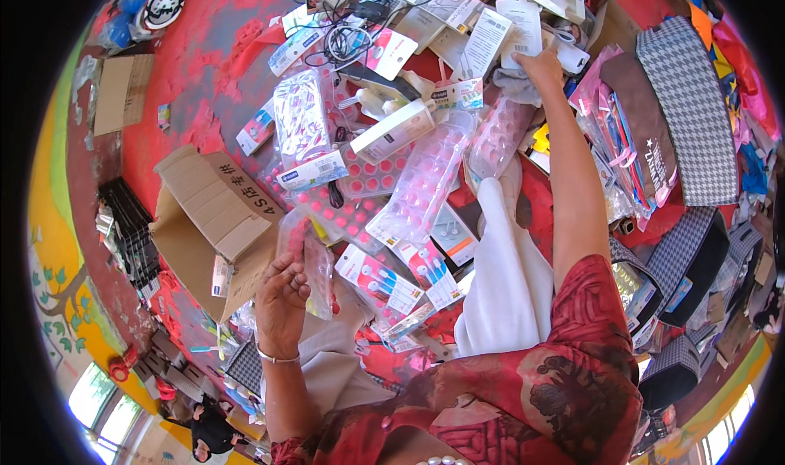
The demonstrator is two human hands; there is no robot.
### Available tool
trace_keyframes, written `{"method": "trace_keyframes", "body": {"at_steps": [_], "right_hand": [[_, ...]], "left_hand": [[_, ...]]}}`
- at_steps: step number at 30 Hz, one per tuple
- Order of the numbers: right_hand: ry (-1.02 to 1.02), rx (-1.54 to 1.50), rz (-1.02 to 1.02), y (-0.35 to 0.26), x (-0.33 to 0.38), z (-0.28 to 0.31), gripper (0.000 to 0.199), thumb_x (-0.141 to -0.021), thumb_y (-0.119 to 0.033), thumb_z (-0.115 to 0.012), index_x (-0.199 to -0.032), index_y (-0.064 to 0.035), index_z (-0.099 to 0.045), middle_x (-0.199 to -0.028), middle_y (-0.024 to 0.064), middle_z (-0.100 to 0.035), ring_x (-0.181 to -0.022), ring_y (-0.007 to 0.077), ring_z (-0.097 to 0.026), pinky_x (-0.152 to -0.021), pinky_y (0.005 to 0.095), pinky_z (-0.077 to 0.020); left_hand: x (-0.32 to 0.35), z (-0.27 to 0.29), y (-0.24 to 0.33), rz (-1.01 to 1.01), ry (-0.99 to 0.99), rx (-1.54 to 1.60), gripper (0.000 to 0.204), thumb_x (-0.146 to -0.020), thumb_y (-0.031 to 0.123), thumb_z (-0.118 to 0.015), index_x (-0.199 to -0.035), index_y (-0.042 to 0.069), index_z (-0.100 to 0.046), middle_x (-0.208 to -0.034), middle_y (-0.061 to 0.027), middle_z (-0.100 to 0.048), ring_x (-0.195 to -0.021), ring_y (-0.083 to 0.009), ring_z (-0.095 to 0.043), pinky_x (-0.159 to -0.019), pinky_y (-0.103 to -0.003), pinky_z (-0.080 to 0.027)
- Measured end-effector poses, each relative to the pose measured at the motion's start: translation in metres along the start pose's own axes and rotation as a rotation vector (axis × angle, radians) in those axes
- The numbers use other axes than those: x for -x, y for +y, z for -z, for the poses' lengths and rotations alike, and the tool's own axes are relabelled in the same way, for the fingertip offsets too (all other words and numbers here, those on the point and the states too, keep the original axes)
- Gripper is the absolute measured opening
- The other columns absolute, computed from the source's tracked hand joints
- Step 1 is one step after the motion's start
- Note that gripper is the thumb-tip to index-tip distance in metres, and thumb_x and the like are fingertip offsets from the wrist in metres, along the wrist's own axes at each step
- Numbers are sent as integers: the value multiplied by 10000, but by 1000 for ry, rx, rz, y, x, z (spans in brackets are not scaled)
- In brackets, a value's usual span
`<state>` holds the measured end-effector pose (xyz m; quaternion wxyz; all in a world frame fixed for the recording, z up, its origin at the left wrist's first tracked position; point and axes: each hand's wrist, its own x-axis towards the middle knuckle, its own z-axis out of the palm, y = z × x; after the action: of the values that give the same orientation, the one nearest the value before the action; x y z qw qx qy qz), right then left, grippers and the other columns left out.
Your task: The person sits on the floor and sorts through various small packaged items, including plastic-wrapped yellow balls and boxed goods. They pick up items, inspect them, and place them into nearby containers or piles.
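Observation:
My right hand (541, 67) reaches to the far right of the pile. Its fingers are closed on the lower edge of a white boxed package (521, 25) with a barcode. My left hand (282, 301) is raised with loosely curled fingers and nothing visible in them. It is beside a cardboard box (214, 212) with raised flaps and a clear plastic pack (319, 277). Between my hands lie clear blister trays with pink round pieces (421, 179), pink-and-white cable packs (380, 281) and a long white box (394, 134).
Tangled black and white cables (352, 40) top the far pile. A flattened cardboard piece (123, 93) lies at the left on the worn red floor (196, 81). Houndstooth-patterned fabric items (687, 105) and a brown bag (642, 114) are at the right. A person in black (214, 428) appears at the lower left.

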<state>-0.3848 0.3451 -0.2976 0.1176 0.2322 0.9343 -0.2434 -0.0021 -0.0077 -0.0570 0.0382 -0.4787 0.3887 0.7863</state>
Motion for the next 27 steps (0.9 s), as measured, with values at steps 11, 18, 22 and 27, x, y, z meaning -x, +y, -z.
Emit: {"method": "trace_keyframes", "body": {"at_steps": [11, 18, 22, 27], "right_hand": [[-700, -582, 297, -13, 65, -44, 388, -622, -227, -737, -914, 18, -664, -807, 149, -666, -701, 214, -642, -665, 312, -494], [-670, -11, 812, -88, 143, -53, 482, -595, -353, -710, -898, 17, -644, -865, 215, -638, -815, 314, -633, -754, 342, -487], [-503, -239, 525, -71, 104, -27, 425, -693, -404, -621, -783, 10, -656, -769, 206, -631, -760, 307, -635, -689, 380, -500], [263, 185, 390, -13, 25, 2, 343, -752, -150, -548, -1084, -66, -523, -1039, 154, -553, -882, 345, -609, -731, 446, -499]], "left_hand": [[-3, 1, -6, 36, -52, 6, 247, -856, 56, -485, -1099, 18, -484, -906, -53, -595, -776, -131, -592, -660, -222, -502], [-3, -2, -7, 49, -57, 20, 236, -848, 51, -487, -1082, 22, -491, -898, -56, -595, -773, -132, -591, -663, -227, -503], [-3, -5, -7, 49, -49, -17, 222, -841, 56, -491, -1061, 24, -501, -876, -54, -595, -756, -132, -581, -660, -229, -495], [-5, -7, -7, 64, -18, -55, 197, -838, 66, -487, -1028, 24, -519, -851, -52, -596, -740, -133, -575, -660, -241, -482]]}}
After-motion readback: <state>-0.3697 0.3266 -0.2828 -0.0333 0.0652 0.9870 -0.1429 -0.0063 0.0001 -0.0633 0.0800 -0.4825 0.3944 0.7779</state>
